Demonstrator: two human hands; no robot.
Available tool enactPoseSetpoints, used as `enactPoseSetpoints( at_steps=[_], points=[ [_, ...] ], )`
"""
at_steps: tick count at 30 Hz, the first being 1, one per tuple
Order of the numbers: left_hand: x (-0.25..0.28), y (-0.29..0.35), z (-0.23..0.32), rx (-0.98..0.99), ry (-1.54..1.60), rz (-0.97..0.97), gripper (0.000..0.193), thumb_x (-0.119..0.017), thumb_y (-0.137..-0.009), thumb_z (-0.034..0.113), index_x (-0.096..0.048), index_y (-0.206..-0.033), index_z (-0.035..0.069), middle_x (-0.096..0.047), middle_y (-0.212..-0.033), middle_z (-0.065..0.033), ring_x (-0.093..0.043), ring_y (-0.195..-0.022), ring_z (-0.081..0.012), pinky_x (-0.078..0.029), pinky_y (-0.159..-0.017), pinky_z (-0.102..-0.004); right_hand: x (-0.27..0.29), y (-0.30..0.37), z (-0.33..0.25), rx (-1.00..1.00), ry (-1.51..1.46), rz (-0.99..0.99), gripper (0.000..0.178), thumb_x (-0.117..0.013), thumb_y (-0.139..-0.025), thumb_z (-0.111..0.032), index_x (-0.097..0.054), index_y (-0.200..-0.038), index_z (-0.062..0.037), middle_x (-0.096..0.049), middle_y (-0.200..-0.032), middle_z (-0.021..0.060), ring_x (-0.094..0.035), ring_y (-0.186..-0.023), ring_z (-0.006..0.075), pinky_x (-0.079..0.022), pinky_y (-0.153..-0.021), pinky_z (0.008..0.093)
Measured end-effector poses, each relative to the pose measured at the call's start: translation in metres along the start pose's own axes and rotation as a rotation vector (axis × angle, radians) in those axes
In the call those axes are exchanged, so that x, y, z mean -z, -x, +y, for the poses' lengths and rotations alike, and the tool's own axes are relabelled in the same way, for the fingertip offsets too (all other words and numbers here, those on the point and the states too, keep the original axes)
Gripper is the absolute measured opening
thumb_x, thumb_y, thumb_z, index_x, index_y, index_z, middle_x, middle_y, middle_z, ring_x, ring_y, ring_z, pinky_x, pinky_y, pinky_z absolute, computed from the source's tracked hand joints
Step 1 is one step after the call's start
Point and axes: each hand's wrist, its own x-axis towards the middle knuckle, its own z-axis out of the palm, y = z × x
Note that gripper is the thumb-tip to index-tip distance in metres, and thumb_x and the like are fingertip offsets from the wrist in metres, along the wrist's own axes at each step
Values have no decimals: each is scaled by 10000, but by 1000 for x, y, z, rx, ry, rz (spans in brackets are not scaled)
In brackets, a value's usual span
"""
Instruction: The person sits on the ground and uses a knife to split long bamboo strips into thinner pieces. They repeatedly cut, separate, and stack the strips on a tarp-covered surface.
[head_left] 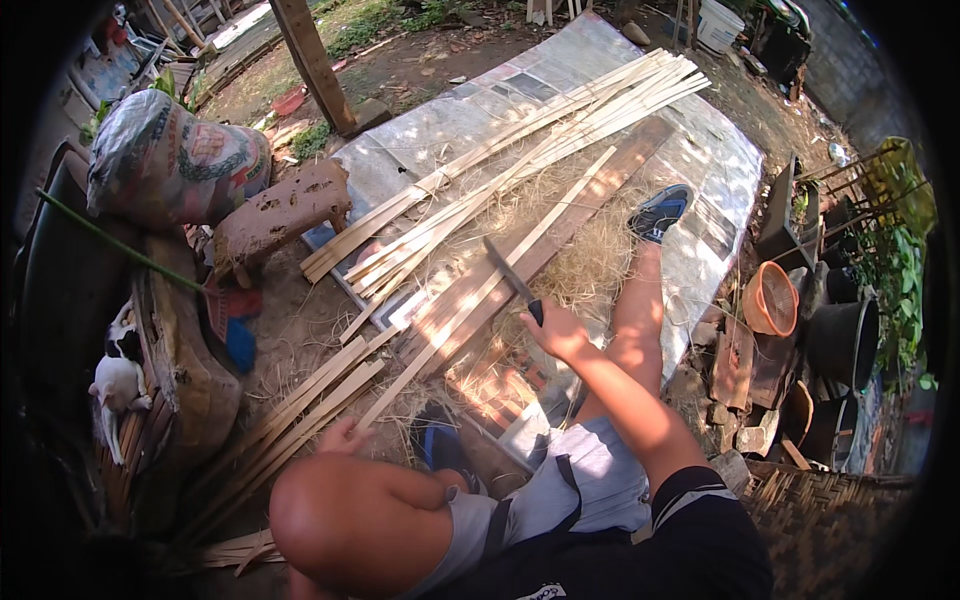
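My right hand is wrapped round the dark handle of a knife, whose blade points up and left across a long pale strip of split wood or bamboo. That strip runs slantwise along a brown wooden board. At its near end my left hand is closed on it, the fingers partly hidden by my raised knee. Beyond the board lies a bundle of similar strips. More strips rest on the ground left of my left hand. Thin curly shavings cover the space around the board.
A pale sheet lies under the board and bundle. A full sack and a brown wooden block stand at the left, a black-and-white cat below them. An orange basket and black bucket sit at the right.
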Motion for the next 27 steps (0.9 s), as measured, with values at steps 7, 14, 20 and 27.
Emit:
enactPoseSetpoints(
  at_steps=[7, 14, 20, 27],
  points=[
    [-26, 0, 35, -277, -672, 369, 386, -648, -978, 443, -672, -887, 68, -666, -814, -221, -633, -754, -422, -500, -695, -511, 4, -5, 22, 50, 112, 140, 488, -508, -1039, -508, -574, -1170, -43, -710, -863, 254, -699, -785, 472, -557, -692, 555],
    [-3, -25, 50, 12, -307, -59, 482, -504, -1071, 445, -658, -836, 54, -569, -647, -65, -550, -610, -186, -464, -615, -371, 9, 15, -60, -5, -53, -217, 538, -470, -1044, -523, -572, -1211, -21, -718, -971, 260, -698, -961, 455, -538, -867, 537],
    [2, -30, 52, 90, -20, -258, 494, -476, -1089, 463, -614, -808, 80, -483, -629, 36, -413, -555, -81, -363, -509, -265, -30, 30, -13, 156, 12, 60, 464, -541, -1011, -537, -586, -1158, -98, -723, -867, 177, -717, -779, 406, -573, -703, 523],
    [26, -9, 4, 239, -30, -266, 455, -501, -1083, 462, -616, -852, 87, -550, -652, -1, -493, -530, -97, -391, -487, -276, -25, 54, -43, 453, 119, -86, 536, -528, -1006, -566, -599, -1270, -104, -714, -876, 216, -712, -800, 434, -579, -696, 517]
  ],
)
